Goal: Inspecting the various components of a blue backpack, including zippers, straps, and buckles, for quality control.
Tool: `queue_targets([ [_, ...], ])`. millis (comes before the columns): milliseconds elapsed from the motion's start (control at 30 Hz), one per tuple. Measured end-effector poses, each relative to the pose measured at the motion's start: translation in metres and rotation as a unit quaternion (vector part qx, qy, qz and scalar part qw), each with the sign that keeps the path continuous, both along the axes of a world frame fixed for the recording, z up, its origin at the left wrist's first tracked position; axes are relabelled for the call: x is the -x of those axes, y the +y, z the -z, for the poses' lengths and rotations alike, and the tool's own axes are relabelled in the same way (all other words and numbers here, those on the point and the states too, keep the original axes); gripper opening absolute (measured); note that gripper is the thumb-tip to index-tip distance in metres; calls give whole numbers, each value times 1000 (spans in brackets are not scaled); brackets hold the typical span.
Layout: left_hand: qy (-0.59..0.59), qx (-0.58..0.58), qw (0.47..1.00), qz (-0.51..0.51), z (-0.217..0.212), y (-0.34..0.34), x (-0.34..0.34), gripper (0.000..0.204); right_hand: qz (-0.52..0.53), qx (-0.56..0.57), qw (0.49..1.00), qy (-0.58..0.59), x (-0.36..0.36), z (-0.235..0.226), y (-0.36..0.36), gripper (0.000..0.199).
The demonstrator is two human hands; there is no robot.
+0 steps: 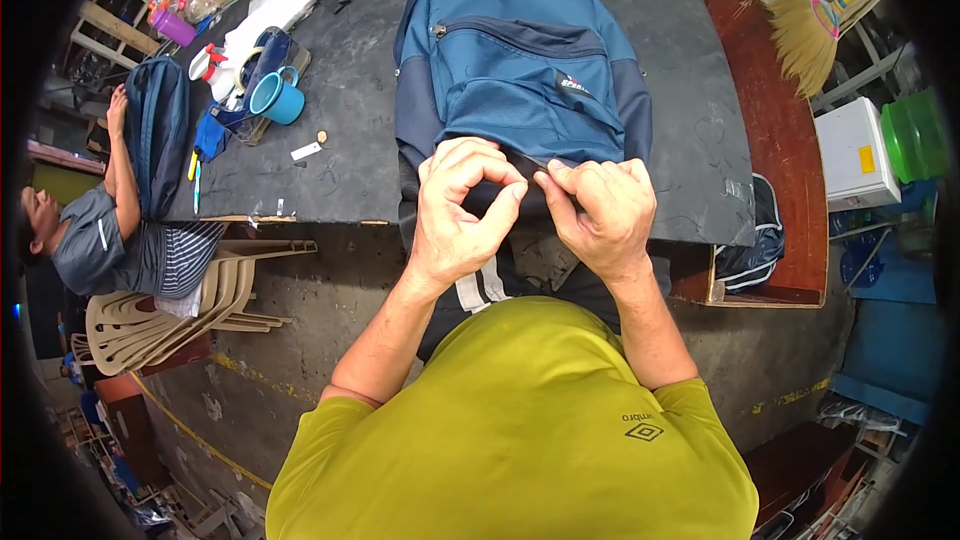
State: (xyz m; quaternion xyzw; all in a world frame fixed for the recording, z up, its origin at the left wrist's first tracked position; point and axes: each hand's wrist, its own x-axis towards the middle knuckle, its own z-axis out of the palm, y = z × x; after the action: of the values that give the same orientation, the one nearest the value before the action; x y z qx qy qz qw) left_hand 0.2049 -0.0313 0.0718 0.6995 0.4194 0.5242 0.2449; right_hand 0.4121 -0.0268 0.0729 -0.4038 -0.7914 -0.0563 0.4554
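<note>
Co-worker [90, 255] in a grey shirt and striped shorts sits at my far left, one raised bare hand [117, 112] at the edge of a dark blue fabric bag [157, 140]; below that I see stacked beige plastic chairs [165, 325]; on the broad black-topped table [350, 110] stand a white spray bottle with a red head [218, 80] and, to its right, a turquoise plastic mug [285, 105]; a small white rectangular tag [306, 151] lies near the mug.

Mid-view, I watch the wearer's bare left hand [458, 205], thumb and forefinger tips brought together in a ring; I cannot tell whether anything thin is caught between them; the blue fabric backpack with navy sides and a dark curved zip [520, 75] lies at the table's near edge, straight ahead of the wearer; the wearer's bare right hand [605, 208] has its fingers curled and thumb close to the forefinger, beside the backpack's near edge; I cannot make out whether it pinches anything; farther right, reddish-brown wooden furniture [785, 180] holds a dark bag with white piping [755, 250]; past it I see a straw broom [805, 40], a white box [855, 155] and a green plastic container [912, 135].
</note>
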Motion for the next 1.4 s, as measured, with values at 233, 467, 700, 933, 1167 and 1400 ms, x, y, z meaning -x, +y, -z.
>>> queue_targets([
  [233,-150,-4,981,-123,32,2,39,14,12,67,995,69,0,-27,12,36],
  [467,-134,113,953,-247,74,9,54,36,-54,90,990,-94,37,-30,53,30],
  [700,74,77,963,-249,73,8,60,46,-77,198,865,455,-16,21,50,19],
  [933,47,-70,991,-105,35,0,15,40,-87,235,720,647,-50,50,68,24],
  [1167,-111,129,970,-172,5,38,12,38,-89,185,788,580,-52,-33,91,20],
  [1400,-240,26,961,-134,-49,67,47,44,-138,186,921,312,-50,-88,42,39],
])
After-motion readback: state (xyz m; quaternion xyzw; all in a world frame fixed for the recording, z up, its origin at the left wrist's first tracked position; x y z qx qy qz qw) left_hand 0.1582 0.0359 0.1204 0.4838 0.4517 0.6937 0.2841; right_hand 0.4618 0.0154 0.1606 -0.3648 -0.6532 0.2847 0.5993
